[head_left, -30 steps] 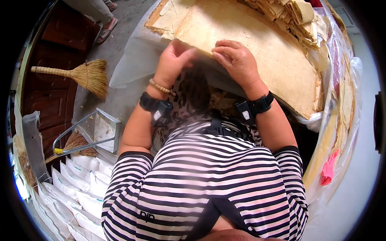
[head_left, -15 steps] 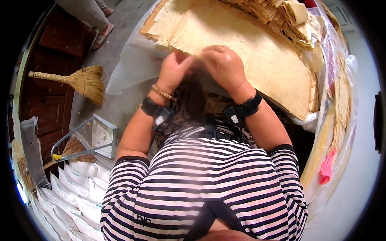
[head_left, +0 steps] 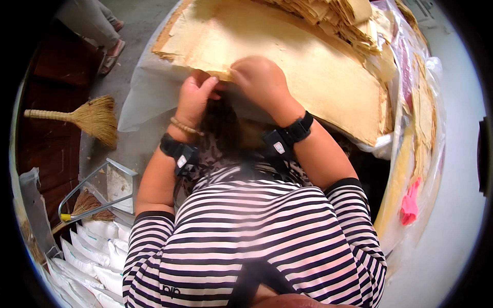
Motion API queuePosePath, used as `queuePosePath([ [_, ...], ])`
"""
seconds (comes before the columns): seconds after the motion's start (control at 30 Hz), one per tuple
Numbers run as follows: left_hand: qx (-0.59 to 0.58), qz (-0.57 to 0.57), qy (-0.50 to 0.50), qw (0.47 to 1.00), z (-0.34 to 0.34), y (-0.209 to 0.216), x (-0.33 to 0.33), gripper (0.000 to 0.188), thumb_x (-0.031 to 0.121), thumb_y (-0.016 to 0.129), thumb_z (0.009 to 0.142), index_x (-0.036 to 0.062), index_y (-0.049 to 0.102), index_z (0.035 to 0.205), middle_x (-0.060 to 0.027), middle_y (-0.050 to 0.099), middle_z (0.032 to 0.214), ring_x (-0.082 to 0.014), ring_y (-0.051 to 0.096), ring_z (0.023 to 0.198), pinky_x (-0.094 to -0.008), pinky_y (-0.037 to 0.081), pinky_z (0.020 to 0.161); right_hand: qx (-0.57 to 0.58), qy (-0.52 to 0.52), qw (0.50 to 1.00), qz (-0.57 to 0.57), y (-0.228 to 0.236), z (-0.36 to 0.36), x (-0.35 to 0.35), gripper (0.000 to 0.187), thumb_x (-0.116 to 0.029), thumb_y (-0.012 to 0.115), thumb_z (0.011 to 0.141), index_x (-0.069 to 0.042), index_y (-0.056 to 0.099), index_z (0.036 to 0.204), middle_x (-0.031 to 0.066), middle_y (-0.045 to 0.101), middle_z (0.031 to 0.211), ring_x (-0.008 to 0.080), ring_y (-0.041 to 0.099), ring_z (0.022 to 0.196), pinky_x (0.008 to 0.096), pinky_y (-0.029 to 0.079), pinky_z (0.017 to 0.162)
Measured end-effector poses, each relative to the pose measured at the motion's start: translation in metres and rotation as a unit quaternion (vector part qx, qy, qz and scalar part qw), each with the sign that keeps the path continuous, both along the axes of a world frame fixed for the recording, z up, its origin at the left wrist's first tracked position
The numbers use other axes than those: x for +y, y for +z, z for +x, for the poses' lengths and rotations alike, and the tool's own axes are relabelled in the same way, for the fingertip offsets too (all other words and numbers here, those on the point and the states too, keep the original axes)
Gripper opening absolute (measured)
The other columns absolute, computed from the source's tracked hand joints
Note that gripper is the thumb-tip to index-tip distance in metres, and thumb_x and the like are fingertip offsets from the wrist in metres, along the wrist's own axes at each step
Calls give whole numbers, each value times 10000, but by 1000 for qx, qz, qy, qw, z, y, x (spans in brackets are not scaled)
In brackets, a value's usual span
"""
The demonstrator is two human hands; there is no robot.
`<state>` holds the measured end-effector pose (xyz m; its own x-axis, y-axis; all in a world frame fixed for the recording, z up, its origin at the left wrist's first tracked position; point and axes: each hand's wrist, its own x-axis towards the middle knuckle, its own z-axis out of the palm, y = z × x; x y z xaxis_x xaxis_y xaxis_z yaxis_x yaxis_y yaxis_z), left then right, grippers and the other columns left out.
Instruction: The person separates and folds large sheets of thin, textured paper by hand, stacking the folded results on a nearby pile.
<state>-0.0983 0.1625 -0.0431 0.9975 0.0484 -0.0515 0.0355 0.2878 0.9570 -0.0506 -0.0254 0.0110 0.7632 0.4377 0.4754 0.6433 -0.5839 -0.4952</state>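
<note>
While our left hand [head_left: 194, 97] and right hand [head_left: 259, 79] pinch the near edge of the top sheet [head_left: 308, 66], we see it is tan, thin, rough-edged, lying on a stack.

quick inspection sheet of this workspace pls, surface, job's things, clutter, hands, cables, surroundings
surface: clear plastic sheeting spread under the stack, over a grey floor.
job's things: large tan sheet, top of a flat stack, near edge lifted at the hands.
clutter: pile of folded tan sheets behind; pink item at the right; white bags at lower left.
hands: left hand and right hand both at the sheet's near edge, fingers curled on it; black wrist bands on both arms.
cables: nothing seen.
surroundings: straw broom, metal dustpan, dark wooden furniture, another person's foot at upper left.
</note>
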Motion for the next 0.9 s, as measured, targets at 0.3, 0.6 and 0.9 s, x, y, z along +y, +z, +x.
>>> queuePosePath([
  [0.3,36,60,40,997,1,8,-8,244,174,492,990,11,647,895,-111,716,857,-210,695,674,-329,561,544,-106,34,991,-71,-1,-10,17,129,-107,686,794,-72,648,911,120,666,913,342,634,878,435,519,788],
  [0.6,92,123,92,984,4,-5,-12,198,143,542,980,-21,612,896,-85,670,775,-175,662,635,-308,562,566,-134,61,988,-42,-2,-5,35,195,-126,653,821,-96,650,1013,98,671,975,325,651,885,427,539,762],
  [0.9,88,153,113,978,30,-18,-22,278,209,533,1001,-18,619,866,-101,671,733,-179,645,596,-320,536,527,-171,-4,971,-166,-26,18,37,71,-200,626,837,-149,626,887,42,645,845,241,661,785,379,545,650],
])
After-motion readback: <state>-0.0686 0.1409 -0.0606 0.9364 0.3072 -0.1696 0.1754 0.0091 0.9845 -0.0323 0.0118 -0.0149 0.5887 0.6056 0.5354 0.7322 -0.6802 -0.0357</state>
